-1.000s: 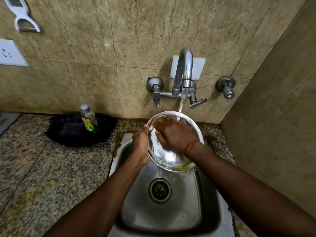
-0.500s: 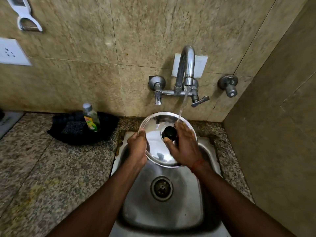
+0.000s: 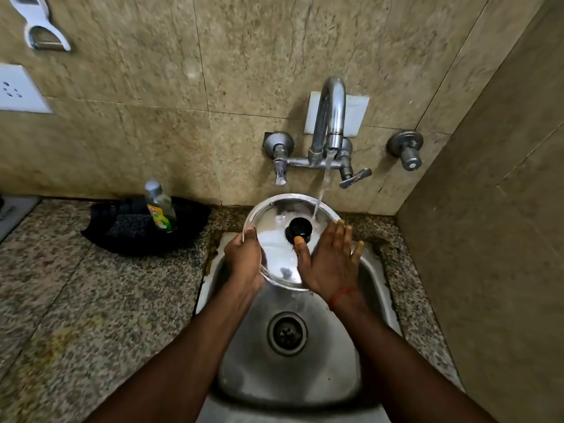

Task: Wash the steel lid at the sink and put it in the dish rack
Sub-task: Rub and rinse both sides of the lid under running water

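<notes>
Far left on the wall hangs a white peeler [image 3: 39, 29], with a white socket plate [image 3: 18, 90] below it. Under those is the speckled granite counter [image 3: 91, 300], which has a yellowish stain near the front.

At the back of the counter there's a black heap [image 3: 128, 236]; cloth or tray, I honestly can't tell. A clear bottle [image 3: 160, 209] with a grey cap and a yellow-green label stands upright on it. The liquid looks greenish low down, but I can't tell how full it is.

Then the sink [image 3: 290, 377], a steel basin with wet walls and the drain [image 3: 287, 333] in the middle of the bottom.

The lid [image 3: 274, 239] isn't resting in the basin. It's held up over the back end, tilted toward the camera, with the black knob [image 3: 298, 229] side up. The left hand [image 3: 244, 257] has its fingers curled round the lid's left rim, thumb on top. The right hand [image 3: 332, 261] lies flat against the lid's right side with straight, slightly spread fingers. It isn't clamping anything, and its thumb tip touches the knob.

The tap [image 3: 329, 117] is running. Its thin stream of water [image 3: 322, 190] lands on the lid just right of the knob, and some spills off the lower rim into the basin.

On the wall to the right of the tap is a separate round valve [image 3: 407, 151].
</notes>
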